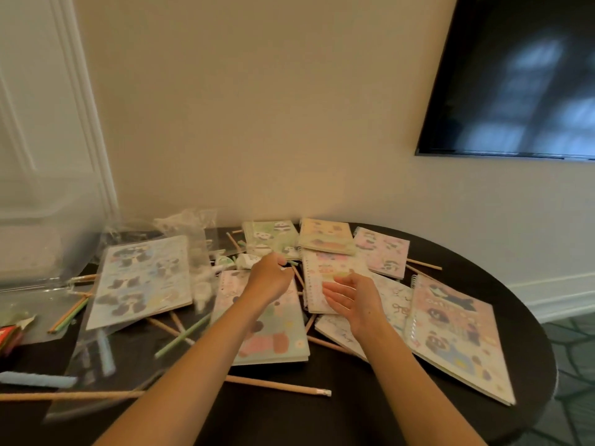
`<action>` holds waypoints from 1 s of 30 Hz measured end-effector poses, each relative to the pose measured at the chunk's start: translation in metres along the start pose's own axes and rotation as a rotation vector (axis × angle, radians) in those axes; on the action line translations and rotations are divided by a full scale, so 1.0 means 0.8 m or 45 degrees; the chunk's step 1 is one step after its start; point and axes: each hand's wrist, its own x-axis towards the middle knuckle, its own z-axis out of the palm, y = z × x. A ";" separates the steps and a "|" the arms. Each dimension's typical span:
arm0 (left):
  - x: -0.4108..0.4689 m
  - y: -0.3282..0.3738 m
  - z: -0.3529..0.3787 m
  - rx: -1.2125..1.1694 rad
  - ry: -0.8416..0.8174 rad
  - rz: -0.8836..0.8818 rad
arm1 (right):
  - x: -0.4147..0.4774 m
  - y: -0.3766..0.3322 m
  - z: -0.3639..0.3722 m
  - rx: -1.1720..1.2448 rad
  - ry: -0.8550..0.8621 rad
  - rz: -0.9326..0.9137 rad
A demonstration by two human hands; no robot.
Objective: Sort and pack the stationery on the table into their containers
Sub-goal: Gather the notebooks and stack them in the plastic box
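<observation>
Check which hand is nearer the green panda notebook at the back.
Left. The left hand, pinching a green pencil, sits just in front of the green panda notebook; the right hand is farther right, over the white spiral notebook.

Both bare forearms reach forward.
Left hand: fingers curled, grip unclear. Right hand just beside it: palm facing left, fingers loosely spread.

Pastel panda-print notebooks, tan pencils, dark table
</observation>
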 end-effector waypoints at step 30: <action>0.041 0.025 0.062 -0.384 -0.287 -0.403 | 0.077 -0.035 -0.065 -0.975 0.218 -0.220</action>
